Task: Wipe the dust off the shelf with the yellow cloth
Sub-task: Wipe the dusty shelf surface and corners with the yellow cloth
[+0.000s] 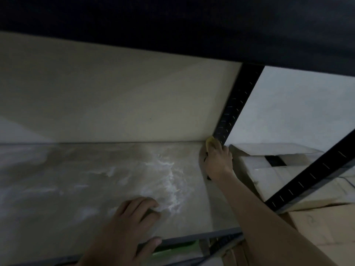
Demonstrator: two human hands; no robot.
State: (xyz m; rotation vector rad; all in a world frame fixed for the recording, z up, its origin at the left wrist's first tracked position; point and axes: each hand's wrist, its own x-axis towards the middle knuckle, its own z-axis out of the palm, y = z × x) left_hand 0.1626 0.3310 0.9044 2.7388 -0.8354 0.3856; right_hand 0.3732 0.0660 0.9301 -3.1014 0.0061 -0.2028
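Note:
The shelf board is pale and dusty, with white smeared streaks near its middle. My right hand reaches to the far right back corner and presses the yellow cloth against the board beside the black upright. Only a small yellow edge of the cloth shows past my fingers. My left hand rests flat on the board near the front edge, fingers spread a little, holding nothing.
A black perforated upright post stands at the back right corner and another slants at the front right. The dark shelf above hangs low overhead. Cardboard boxes lie to the right. Something green shows below the front rail.

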